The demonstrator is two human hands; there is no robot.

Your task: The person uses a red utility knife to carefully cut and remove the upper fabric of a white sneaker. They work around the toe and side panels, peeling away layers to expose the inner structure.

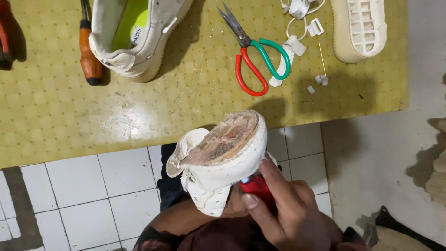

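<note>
Low in the frame's centre, we hold a white shoe upper, bare glue-stained bottom turned up, while our right hand grips a small red tool against its edge; our left hand is hidden under the shoe, grip unclear. We judge we're working the rim, which calls for steady contact. Scissors and a detached sole lie on the yellow mat above

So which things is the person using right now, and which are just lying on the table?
In use:
- white shoe without its sole, bottom up, over the hidden left hand
- red lighter-like thing in the right hand, against the shoe

Just lying about:
- scissors
- other white shoe
- loose sole
- wooden-handled tool
- white bits
</note>
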